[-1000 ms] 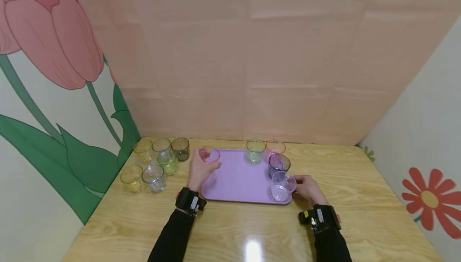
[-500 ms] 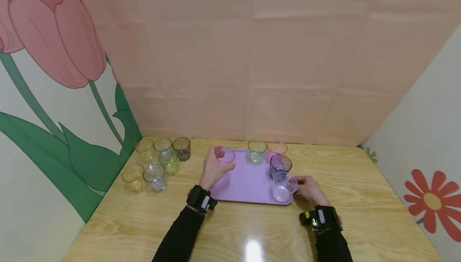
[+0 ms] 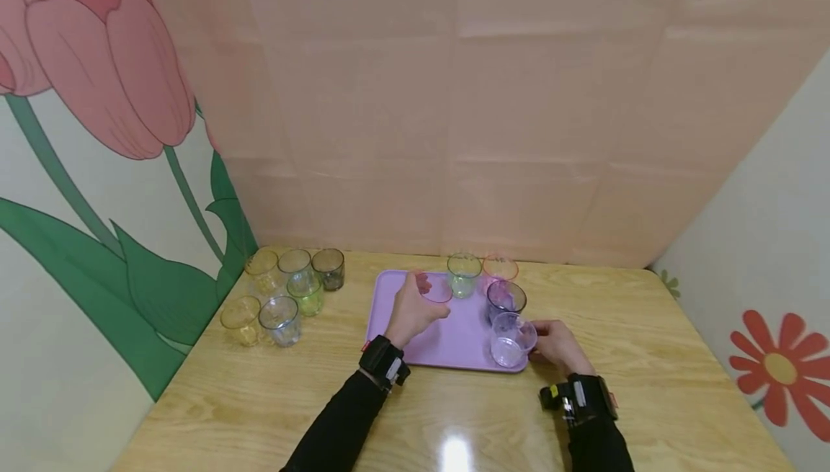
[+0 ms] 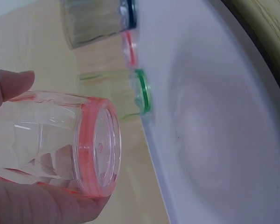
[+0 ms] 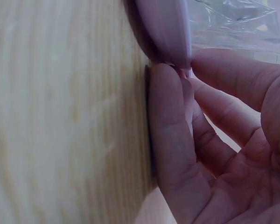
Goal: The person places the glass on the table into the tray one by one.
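My left hand [image 3: 412, 312] grips a clear cup with a pink-red base band [image 4: 87, 147] between thumb and fingers. It holds the cup over the middle of the purple tray [image 3: 447, 349], just left of the green-tinted cup [image 3: 462, 283]. My right hand [image 3: 556, 346] pinches the tray's near right corner; in the right wrist view the thumb lies at the rim and another finger is low against the table. A clear cup [image 3: 508, 348] stands on the tray right by those fingertips. Behind it are a dark purple cup [image 3: 504, 303] and a pink cup [image 3: 500, 267].
At the table's left stand several cups: two yellow, such as the front one [image 3: 241, 322], a bluish one [image 3: 281, 323], a green one [image 3: 306, 297], a grey one [image 3: 295, 263] and a dark one [image 3: 329, 270]. A papered wall [image 3: 454, 133] rises behind the table [image 3: 648, 357].
My left hand has carried the pink-banded cup rightward, from the tray's left edge to over its middle. The right hand has stayed at the tray's corner.
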The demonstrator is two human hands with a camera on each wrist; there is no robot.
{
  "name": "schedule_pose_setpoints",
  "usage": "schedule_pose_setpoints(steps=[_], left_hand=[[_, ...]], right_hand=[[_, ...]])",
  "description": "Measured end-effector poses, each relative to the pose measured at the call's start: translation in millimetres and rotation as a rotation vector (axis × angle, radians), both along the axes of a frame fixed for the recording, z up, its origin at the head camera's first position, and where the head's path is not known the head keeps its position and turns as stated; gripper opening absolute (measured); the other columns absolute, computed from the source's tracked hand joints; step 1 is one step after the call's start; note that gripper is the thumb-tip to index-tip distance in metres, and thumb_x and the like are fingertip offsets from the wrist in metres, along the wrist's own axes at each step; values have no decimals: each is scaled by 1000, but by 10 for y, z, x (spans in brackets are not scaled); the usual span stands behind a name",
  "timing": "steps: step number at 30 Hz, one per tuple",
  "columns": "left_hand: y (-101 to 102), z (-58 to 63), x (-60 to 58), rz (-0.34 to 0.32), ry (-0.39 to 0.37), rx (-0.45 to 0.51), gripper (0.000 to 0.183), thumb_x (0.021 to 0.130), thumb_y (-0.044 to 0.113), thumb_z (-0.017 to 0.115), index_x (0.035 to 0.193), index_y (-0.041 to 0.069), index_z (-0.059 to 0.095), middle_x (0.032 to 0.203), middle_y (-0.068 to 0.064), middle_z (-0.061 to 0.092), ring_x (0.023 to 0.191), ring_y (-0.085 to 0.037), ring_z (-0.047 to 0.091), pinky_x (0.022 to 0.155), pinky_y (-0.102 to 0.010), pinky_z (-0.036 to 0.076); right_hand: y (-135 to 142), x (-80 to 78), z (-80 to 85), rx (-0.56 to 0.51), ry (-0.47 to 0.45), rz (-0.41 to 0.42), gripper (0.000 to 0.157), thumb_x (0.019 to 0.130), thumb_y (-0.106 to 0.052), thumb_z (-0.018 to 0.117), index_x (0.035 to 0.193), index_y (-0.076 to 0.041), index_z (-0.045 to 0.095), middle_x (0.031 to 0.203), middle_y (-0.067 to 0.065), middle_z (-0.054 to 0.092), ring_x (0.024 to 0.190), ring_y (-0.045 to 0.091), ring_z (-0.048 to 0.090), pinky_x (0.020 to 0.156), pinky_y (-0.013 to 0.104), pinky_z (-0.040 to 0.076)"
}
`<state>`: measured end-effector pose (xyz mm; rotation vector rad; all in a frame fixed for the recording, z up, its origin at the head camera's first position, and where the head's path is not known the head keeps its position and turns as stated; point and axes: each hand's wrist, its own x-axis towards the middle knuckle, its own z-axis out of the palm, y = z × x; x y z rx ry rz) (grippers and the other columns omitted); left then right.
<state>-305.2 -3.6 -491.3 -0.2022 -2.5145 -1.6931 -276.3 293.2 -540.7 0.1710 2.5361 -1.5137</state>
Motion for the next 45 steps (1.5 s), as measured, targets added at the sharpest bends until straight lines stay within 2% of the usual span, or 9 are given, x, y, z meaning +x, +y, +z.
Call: schedule_pose_setpoints(steps=[7, 11, 17, 22, 24, 27, 35, 42, 45], left_hand=[[153, -45, -5, -55, -7, -40, 78, 60, 9, 83, 129, 1, 48, 120, -20, 62, 111, -35, 60, 87, -37, 51], [224, -84, -17, -70, -22, -101, 79, 58, 8, 84, 129, 4, 49, 122, -21, 62, 109, -33, 60, 86, -36, 51], [298, -73, -39, -73, -38, -196, 82, 59, 17, 90, 131, 8, 52, 120, -18, 62, 103, -26, 59, 82, -35, 50], [342, -71, -48, -65, -116, -210, 81, 59, 25, 92, 130, 15, 54, 120, -10, 65, 98, -24, 61, 78, -38, 48], [350, -81, -55, -65, -142, -200, 81, 59, 26, 92, 130, 17, 54, 120, -9, 65, 95, -24, 61, 76, -37, 47], [364, -109, -79, -74, -153, -159, 81, 60, 25, 92, 131, 15, 52, 122, -11, 64, 96, -24, 62, 76, -36, 50], [403, -139, -115, -39, -137, -75, 83, 63, 26, 92, 132, 8, 49, 123, -12, 63, 107, -27, 61, 91, -39, 50], [476, -128, -119, -37, -146, -72, 79, 63, 23, 92, 130, 14, 51, 121, -13, 64, 102, -27, 62, 85, -39, 50], [506, -129, -128, -36, -143, -62, 80, 63, 22, 91, 131, 12, 50, 123, -14, 63, 104, -28, 61, 87, -41, 50]], right_hand=[[3, 8, -6, -10, -4, -5, 28, 93, -4, 62, 117, 11, 63, 94, 13, 68, 75, 15, 62, 69, 33, 58], [-5, 14, -22, 0, -20, -24, 28, 93, -4, 61, 117, 10, 64, 95, 12, 67, 76, 15, 61, 69, 33, 58], [15, 17, -41, 15, 4, -8, 28, 92, -4, 61, 117, 10, 64, 94, 12, 67, 77, 15, 61, 69, 33, 58], [27, 13, -41, 18, 0, -9, 28, 92, -5, 62, 117, 10, 64, 94, 12, 67, 77, 15, 61, 69, 33, 58], [28, 11, -48, 17, -6, -10, 29, 93, -5, 61, 117, 10, 64, 95, 12, 67, 77, 15, 61, 69, 33, 58], [23, 15, -44, 10, -4, -6, 29, 93, -5, 61, 117, 10, 63, 95, 13, 67, 77, 15, 61, 69, 33, 58], [3, 16, -13, 6, 11, 2, 26, 93, -4, 60, 114, 10, 64, 93, 12, 68, 75, 15, 62, 68, 32, 58], [5, 10, -4, -1, 13, 7, 26, 93, -3, 60, 115, 11, 64, 93, 13, 68, 75, 15, 62, 69, 34, 58], [0, 7, -1, -10, 6, -1, 25, 93, -3, 60, 113, 10, 64, 93, 12, 68, 75, 15, 62, 68, 33, 58]])
